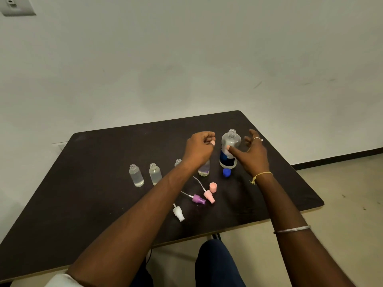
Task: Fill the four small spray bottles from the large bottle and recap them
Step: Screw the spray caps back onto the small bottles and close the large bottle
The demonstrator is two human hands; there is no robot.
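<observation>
The large clear bottle (230, 150) with a dark blue label stands uncapped on the dark table (103, 183); its blue cap (227, 172) lies in front of it. Four small clear bottles stand uncapped in a row: one (136, 176), a second (155, 174), a third (177, 162) mostly hidden behind my left wrist, and a fourth (204, 169) under my left hand. My left hand (200, 148) hovers above that fourth bottle, fingers curled, nothing visible in it. My right hand (253, 154) is spread open beside the large bottle, thumb against it.
Loose spray heads lie near the table's front: a pink one (209, 196) with its pink cap (213, 187), a purple one (198, 199) and a white one (178, 212). The table's right edge (306, 183) is close to my right forearm.
</observation>
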